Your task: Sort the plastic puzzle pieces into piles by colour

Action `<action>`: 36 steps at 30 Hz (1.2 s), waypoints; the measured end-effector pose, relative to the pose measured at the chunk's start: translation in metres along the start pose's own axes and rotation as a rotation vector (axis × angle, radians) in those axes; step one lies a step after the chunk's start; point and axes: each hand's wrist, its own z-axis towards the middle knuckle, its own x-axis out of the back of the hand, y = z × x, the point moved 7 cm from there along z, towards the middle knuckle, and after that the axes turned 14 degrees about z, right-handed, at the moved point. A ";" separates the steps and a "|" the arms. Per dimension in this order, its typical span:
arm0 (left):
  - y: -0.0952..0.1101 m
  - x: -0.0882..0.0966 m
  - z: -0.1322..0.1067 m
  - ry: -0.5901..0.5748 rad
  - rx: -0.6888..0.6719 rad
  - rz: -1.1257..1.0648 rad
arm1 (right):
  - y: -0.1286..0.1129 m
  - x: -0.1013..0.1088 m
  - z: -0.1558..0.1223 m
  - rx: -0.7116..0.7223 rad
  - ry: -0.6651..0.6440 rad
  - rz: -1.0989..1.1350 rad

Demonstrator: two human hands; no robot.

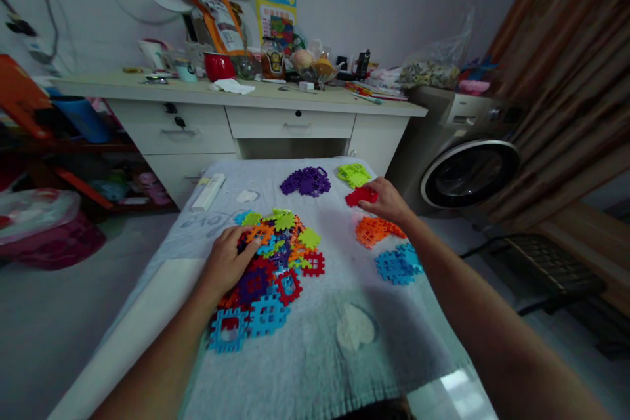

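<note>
My left hand (230,258) grips an orange building tile (260,232) above the mixed heap of notched plastic tiles (268,312). My right hand (384,200) is over the small red pile (355,197), its fingers closed on a red building tile (368,194). Behind that pile lies a yellow-green pile (353,174). Closer to me on the right are an orange pile (374,231) and a blue pile (398,264). A purple pile (306,182) sits at the back middle. The fingers of my right hand partly cover the red tiles.
A pale cloth (325,348) with heart patterns covers the table. A white box-like strip (209,192) lies at its back left. Beyond stands a white cabinet (290,123) with jars and a bowl on top. To the right are a washing machine (467,157) and a woven stool (551,262).
</note>
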 end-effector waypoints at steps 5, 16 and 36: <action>0.000 -0.001 0.001 -0.002 -0.013 0.014 | 0.073 0.006 0.015 -0.282 -0.034 -0.059; 0.001 0.001 0.001 0.002 -0.004 -0.010 | 0.130 -0.010 0.004 -0.572 0.008 -0.049; 0.002 0.000 0.002 -0.010 -0.017 0.021 | 0.094 0.002 0.001 -0.512 0.118 0.089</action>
